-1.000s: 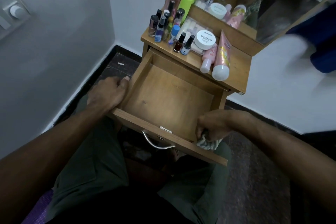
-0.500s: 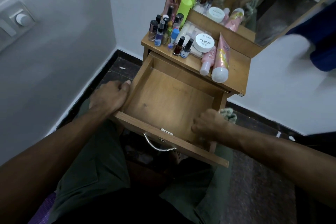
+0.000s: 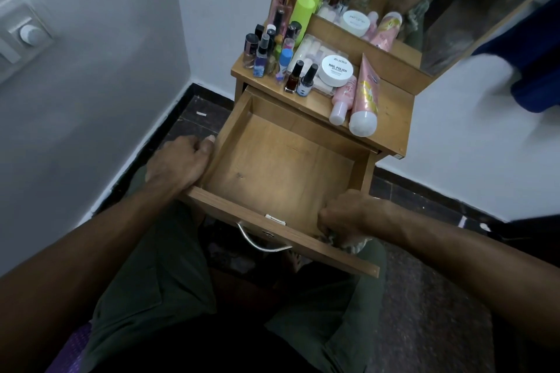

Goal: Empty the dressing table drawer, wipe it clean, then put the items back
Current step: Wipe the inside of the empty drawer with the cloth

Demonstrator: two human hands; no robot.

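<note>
1. Nearest me, the right hand (image 3: 345, 215) is curled round a cloth (image 3: 351, 244) at the near right corner of the drawer (image 3: 281, 169), pressing it where the front board meets the right side. Only a scrap of cloth shows below the knuckles.
2. The left hand (image 3: 178, 160) grips the drawer's left wall, fingers hooked over the outside and thumb on the rim; I take it as steadying the drawer.
3. The drawer is pulled well out over the person's lap, its handle (image 3: 260, 241) hanging at the front. Nothing lies inside, so the emptying looks done.
4. The bare floor of the drawer shows a small dark mark left of middle. The wiping seems under way, not finished; I cannot tell which parts are already clean.
5. Farther back, the tabletop (image 3: 391, 118) holds the items: nail polish bottles (image 3: 298, 77), a white jar (image 3: 337, 70), two pink tubes (image 3: 365, 97) lying on their sides, and a green can (image 3: 303, 13).
6. Left to do, as I judge it: finish the wipe, then move those items back in.
</note>
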